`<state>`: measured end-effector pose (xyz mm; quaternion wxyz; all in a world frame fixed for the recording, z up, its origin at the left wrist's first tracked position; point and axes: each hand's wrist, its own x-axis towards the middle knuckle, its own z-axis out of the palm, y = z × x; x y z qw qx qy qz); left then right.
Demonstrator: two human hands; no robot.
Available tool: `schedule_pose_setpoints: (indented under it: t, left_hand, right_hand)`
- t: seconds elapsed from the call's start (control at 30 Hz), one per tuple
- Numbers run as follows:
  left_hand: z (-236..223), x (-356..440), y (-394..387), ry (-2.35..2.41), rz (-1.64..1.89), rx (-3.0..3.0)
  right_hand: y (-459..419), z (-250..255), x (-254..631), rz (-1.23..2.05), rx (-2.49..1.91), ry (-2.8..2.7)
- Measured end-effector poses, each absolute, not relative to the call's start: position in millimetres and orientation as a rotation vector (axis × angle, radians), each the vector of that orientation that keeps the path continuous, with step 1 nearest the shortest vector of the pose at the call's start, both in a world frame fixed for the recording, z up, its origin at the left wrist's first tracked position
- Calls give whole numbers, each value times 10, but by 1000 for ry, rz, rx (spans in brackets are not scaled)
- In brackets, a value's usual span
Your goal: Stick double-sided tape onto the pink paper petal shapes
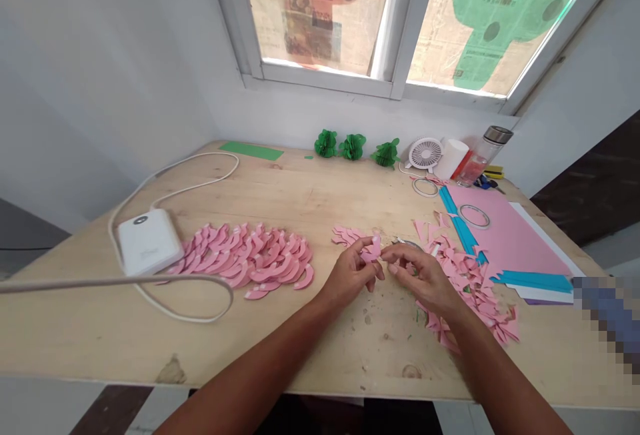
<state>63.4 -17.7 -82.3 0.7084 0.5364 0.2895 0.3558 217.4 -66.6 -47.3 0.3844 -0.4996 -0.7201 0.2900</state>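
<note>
Pinched in the fingers of my left hand (349,273) is a small curved pink paper piece (371,252) with a pale patch near its upper tip. My right hand (424,279) hovers just right of it, thumb and fingertips drawn close together; whether anything tiny sits between them I cannot make out. Behind my left hand lie small pink paper pieces (345,235). Farther left, many curved pink paper pieces (273,258) overlap in rows, several with pale patches. Pink paper scraps (483,295) are heaped beside and partly under my right hand.
A white power bank (150,243) with a looping cable (175,318) lies at left. Green paper ornaments (353,146), a small fan (425,153) and a glass bottle (483,158) line the back. Pink sheets (515,235) and a tape roll (474,217) are at right.
</note>
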Motion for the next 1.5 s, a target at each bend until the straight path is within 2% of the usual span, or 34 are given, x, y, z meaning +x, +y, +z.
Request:
schedule_pose_setpoints:
  t: [0.47, 0.83, 1.5]
  left_hand:
    - [-839, 648, -217, 604, 790, 1166]
    - [-785, 617, -164, 698, 971, 1072]
    - [-782, 624, -210, 760, 1033, 1159]
  right_hand:
    - [-646, -519, 2187, 776, -1285, -1750]
    - [-625, -611, 2253, 826, -1400, -1509]
    - [-612, -578, 2197, 786, -1346, -1735]
